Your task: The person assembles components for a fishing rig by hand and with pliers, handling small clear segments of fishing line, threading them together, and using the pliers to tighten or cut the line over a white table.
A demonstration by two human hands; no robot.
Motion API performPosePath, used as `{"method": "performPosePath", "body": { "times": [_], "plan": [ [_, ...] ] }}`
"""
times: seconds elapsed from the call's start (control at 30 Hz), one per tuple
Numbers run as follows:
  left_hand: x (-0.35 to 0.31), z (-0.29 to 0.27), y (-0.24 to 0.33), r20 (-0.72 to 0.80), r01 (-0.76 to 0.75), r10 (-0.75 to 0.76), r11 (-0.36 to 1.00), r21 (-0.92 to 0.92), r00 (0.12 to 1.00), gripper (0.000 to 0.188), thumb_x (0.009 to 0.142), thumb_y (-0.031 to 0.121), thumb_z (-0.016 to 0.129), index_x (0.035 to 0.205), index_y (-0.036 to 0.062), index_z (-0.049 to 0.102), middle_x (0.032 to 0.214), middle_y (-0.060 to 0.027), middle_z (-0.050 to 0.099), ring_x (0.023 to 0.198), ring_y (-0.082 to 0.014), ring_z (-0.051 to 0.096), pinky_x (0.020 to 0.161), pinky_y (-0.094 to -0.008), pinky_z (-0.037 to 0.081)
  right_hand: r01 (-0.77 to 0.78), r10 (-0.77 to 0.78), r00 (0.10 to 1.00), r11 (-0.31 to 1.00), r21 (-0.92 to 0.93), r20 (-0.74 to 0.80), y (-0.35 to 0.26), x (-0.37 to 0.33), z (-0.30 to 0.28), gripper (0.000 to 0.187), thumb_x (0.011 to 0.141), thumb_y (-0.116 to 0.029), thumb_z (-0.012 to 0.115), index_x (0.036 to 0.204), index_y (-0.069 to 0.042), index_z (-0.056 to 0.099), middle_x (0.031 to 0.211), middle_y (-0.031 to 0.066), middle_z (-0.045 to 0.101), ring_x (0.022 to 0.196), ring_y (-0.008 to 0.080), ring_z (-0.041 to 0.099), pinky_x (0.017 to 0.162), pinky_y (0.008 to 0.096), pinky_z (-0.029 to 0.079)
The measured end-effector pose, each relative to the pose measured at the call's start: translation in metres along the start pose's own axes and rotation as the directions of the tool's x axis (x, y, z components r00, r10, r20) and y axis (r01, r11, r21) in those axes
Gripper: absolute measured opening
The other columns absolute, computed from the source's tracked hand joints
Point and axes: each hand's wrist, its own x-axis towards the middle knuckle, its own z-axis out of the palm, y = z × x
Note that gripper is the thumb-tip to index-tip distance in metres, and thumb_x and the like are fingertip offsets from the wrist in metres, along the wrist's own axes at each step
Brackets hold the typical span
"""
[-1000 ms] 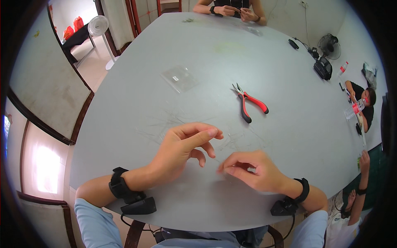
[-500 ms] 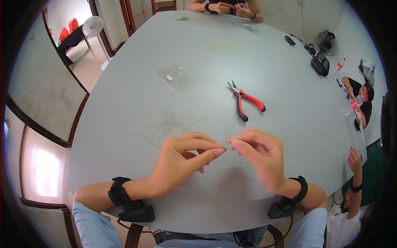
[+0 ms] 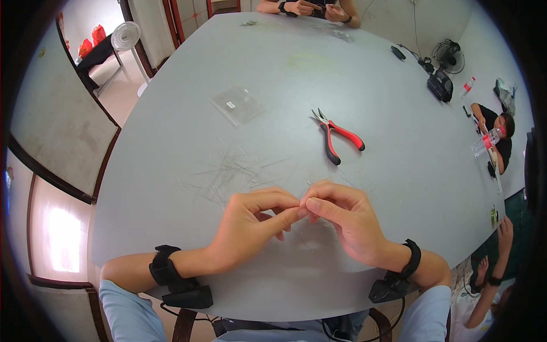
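Above the near part of the table, my left hand point(image 3: 245, 225) and my right hand point(image 3: 350, 222) meet with their fingertips touching. Each is closed in a pinch of thumb and forefinger. Whatever lies between the tips is too small and covered to make out. Just beyond my left hand, thin silvery wire-like pieces point(image 3: 228, 170) are scattered in a loose heap. Pliers with red and black handles point(image 3: 348, 137) lie farther off, ahead of my right hand, jaws pointing away from me. A few small bits and thin strands lie around and under my hands.
A clear flat plastic bag point(image 3: 242, 107) rests on the grey table point(image 3: 171, 137), left of the pliers. Across the table, another person's hands point(image 3: 302, 8) work. Black devices point(image 3: 440, 86) sit at the right edge; another person's arm point(image 3: 500, 251) is at the lower right.
My right hand has moved left and its fingertips now press against those of my left hand. My left hand has stayed nearly in place. The arm of the person at right has shifted.
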Motion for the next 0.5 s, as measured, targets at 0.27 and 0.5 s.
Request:
{"method": "performPosePath", "body": {
  "times": [0.27,0.5],
  "plan": [
    [-0.0001,0.0012,0.0009,-0.046,-0.037,0.035,0.998,-0.048,0.998,0.017,0.087,0.007,0.058,0.100,-0.0014,0.066,0.088,-0.0086,0.059,0.066,-0.0109,0.058,0.054,-0.0236,0.052,-0.036,0.036,0.999,0.999,-0.039,-0.015,0.0010,-0.0015,0.0004,0.012,0.088,-0.011,0.058,0.086,-0.002,0.065,0.083,-0.0015,0.055,0.073,0.0064,0.043,0.070,0.0218,0.036],
    [0.0009,-0.0017,-0.0033,-0.059,-0.040,0.036,0.998,-0.055,0.998,0.018,0.087,0.009,0.058,0.099,-0.0008,0.066,0.088,-0.0084,0.059,0.067,-0.0113,0.058,0.055,-0.0239,0.053,-0.066,0.066,0.998,0.986,-0.155,0.000,0.0012,-0.0031,0.0000,0.011,0.087,-0.009,0.057,0.089,-0.001,0.064,0.085,-0.0001,0.058,0.075,0.0058,0.048,0.070,0.0216,0.040]
  ]
}}
